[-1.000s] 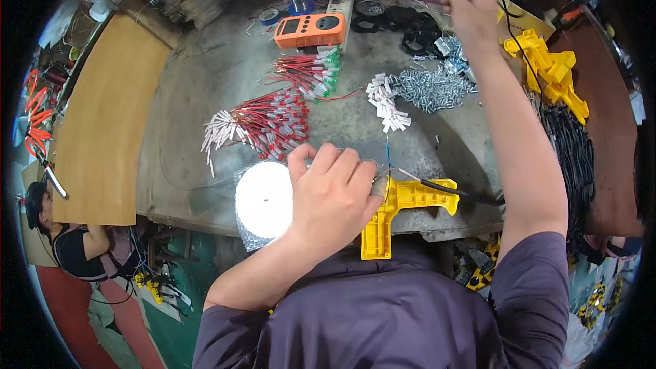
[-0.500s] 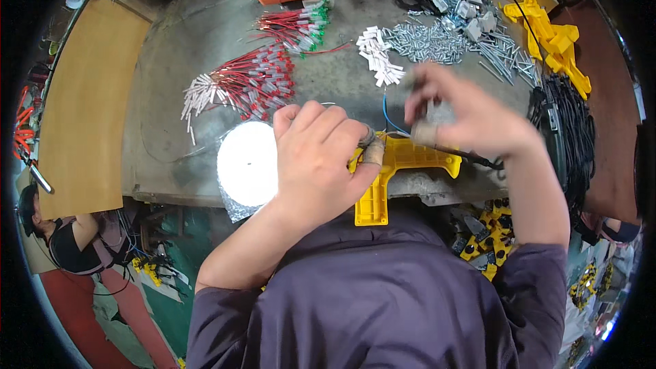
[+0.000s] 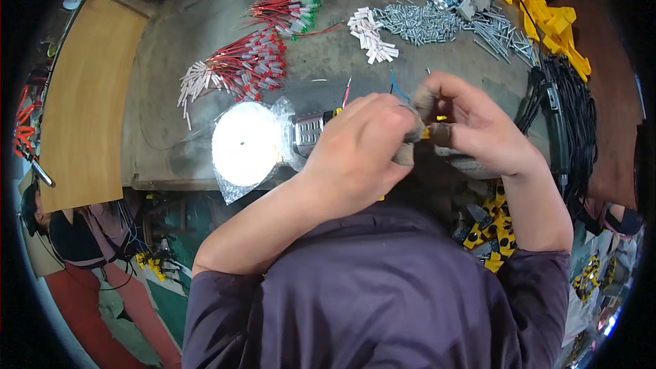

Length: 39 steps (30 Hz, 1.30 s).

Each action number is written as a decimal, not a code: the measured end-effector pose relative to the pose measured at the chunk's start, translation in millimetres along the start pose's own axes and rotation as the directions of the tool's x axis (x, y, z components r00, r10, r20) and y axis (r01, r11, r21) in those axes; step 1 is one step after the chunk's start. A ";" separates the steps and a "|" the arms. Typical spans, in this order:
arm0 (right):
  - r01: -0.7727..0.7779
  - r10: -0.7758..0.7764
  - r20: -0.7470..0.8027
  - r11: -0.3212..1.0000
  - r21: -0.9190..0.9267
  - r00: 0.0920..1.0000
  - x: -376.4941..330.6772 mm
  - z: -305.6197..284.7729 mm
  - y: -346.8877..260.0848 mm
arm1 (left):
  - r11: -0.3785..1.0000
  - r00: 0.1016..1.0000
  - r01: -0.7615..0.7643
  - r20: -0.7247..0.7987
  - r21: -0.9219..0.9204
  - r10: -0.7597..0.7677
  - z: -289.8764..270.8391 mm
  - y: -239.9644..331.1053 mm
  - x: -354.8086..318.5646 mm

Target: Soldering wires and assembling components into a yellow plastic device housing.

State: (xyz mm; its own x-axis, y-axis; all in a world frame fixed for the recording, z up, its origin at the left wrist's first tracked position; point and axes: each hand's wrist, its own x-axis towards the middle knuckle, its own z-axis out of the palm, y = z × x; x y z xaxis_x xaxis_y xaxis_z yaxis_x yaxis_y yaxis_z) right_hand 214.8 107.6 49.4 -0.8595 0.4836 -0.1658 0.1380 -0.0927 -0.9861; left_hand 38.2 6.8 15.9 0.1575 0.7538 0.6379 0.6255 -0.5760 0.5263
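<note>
Fingertip work on a yellow part [image 3: 426,134], right of a white disc [image 3: 236,154]

Your left hand [image 3: 365,135] is to the right of the white disc, back upward, its fingers curled closed around the yellow part, so that only scraps of yellow show at the hand's edges. Farther right of the white disc, your right hand [image 3: 475,130] faces it, thumb and forefinger bent toward a yellow edge; whether they pinch anything cannot be told. A black slotted piece [image 3: 311,132] lies between the white disc and your left hand. Up and right of the white disc, a red wire [image 3: 347,92] and a blue wire [image 3: 398,86] poke out past your knuckles. Just beyond the white disc lie red leads [image 3: 256,65]; well off to its upper right, small white sleeves [image 3: 372,37] and a heap of silver screws [image 3: 417,22].

The step in hand appears to be fine fingertip adjustment at the yellow part's right end. The next move seems to call for a firm left hold, precise right fingertips, and both wires kept from being trapped.
</note>
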 end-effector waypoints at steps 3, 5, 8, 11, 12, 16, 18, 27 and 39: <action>0.225 -0.240 0.021 0.870 -0.439 0.971 2.6 6.5 4.1 | 0.988 0.987 0.148 -0.046 -0.054 -0.151 1.1 -2.4 -12.7; 0.178 -0.240 -0.038 0.808 -0.562 0.970 2.7 10.5 7.0 | 0.970 0.980 0.199 -0.055 0.141 -0.193 -6.7 1.7 -13.5; 0.195 -0.275 -0.093 0.847 -0.494 0.957 3.2 13.4 20.3 | 0.967 0.976 0.212 -0.086 0.144 -0.201 -12.3 -7.1 -32.6; 0.178 -0.285 -0.179 0.873 -0.454 0.942 3.2 19.8 25.9 | 0.965 0.974 0.219 -0.084 0.142 -0.208 -13.5 -10.7 -42.8; 0.144 -0.266 -0.227 0.885 -0.443 0.937 3.4 21.7 26.7 | 0.970 0.981 0.189 -0.072 0.150 -0.180 -11.9 -12.2 -45.0; 0.133 -0.241 -0.197 0.886 -0.444 0.950 3.8 27.4 23.7 | 0.978 0.989 0.141 0.013 0.153 -0.144 -17.0 -16.3 -44.5; 0.129 -0.207 -0.210 0.934 -0.333 0.956 4.9 29.4 29.0 | 0.974 0.982 0.179 0.029 0.138 -0.185 -17.9 -18.7 -49.3; 0.247 -0.275 0.070 0.687 -0.683 0.959 -16.8 56.4 23.0 | 0.932 0.916 0.353 -0.235 0.085 -0.326 -24.0 -22.8 -23.2; 0.374 -0.321 0.400 -0.141 -0.916 0.858 114.5 -34.6 22.6 | 0.822 0.823 0.552 -0.070 -0.142 -0.564 -16.2 -34.3 -26.0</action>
State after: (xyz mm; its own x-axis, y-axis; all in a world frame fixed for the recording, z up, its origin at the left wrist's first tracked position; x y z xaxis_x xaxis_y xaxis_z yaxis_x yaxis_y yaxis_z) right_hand 136.5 190.9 7.7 -0.9789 0.0965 0.1799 0.1098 0.9918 0.0655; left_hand 0.2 1.8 -9.7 -0.2772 0.9229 0.2673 0.4928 -0.1022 0.8641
